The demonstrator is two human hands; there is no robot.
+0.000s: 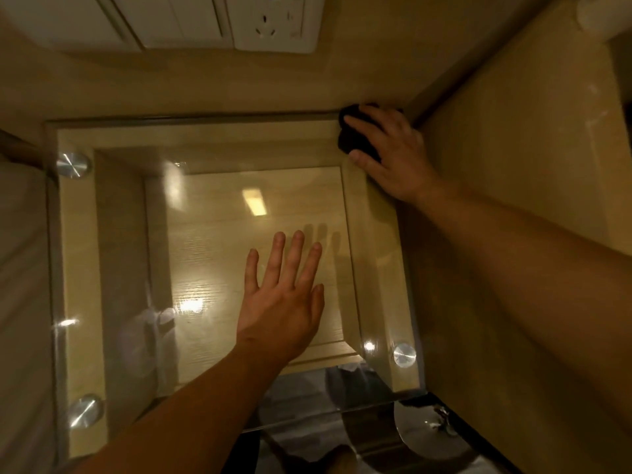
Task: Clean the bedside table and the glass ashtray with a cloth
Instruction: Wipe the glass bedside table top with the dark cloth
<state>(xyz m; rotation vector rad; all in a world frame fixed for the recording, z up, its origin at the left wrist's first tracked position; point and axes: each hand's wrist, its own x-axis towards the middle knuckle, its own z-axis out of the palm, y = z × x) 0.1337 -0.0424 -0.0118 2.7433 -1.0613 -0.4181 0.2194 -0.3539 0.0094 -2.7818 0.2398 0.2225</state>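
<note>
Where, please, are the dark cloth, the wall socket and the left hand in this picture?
dark cloth [349, 141]: head view, on its exposed middle.
wall socket [273, 29]: head view, middle of its white plate.
left hand [284, 302]: head view, back of the hand.

The scene is dim and carries a warm amber cast. The glass surface of the bedside table [205, 254] mirrors a rectangular lamp as a bright patch near its middle, with smaller glare spots toward its near-left and near-right corners. The round metal studs [73, 164] catch sharp streaked highlights. The left hand [280, 302] throws a faint shadow of its fingers just beyond its fingertips, offset to the right. The cloth [355, 142] at the far-right corner sinks into featureless black. The picture is soft and slightly smeared throughout, and wide-angle distortion splays straight edges outward toward the borders.
</note>
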